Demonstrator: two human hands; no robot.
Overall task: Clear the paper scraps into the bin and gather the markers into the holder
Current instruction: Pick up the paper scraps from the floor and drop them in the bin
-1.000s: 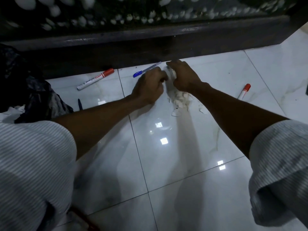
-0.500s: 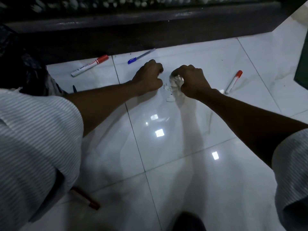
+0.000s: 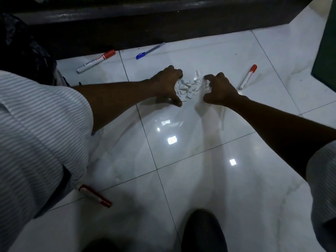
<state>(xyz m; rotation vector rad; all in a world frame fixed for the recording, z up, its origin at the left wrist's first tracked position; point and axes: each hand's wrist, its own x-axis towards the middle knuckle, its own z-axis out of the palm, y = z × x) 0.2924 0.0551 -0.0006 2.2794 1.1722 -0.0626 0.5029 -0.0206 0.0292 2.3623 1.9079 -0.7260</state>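
Glossy white tiled floor [image 3: 181, 179], dim light, bright reflections; dark raised ledge [image 3: 145, 20] along far edge. Small heap of white paper scraps [image 3: 189, 86] on floor, between the two hands. Left hand [image 3: 168, 84] at left side of heap, fingers curled down, thumb tip on tile near heap's near-left edge; fingertips touching or just beside scraps, grasp on any piece not discernible. Right hand [image 3: 219, 90] at right side of heap, fingers bent claw-like with fingertips on or just beside outermost scraps; whether any scrap pinched cannot be told. Four pens/markers loose on floor: white marker with red cap [image 3: 96, 60] far left, near ledge; blue-capped pen [image 3: 150, 50] beyond left hand, near ledge; slim red-capped marker [image 3: 247, 77] just right of right hand, apart from it; dark red marker [image 3: 94, 196] near left, partly under striped sleeve [image 3: 40, 124]. Black crinkled plastic bag [image 3: 23, 51] at far left, above sleeve. Dark shoe or knee [image 3: 203, 231] at bottom edge. No holder identifiable in view
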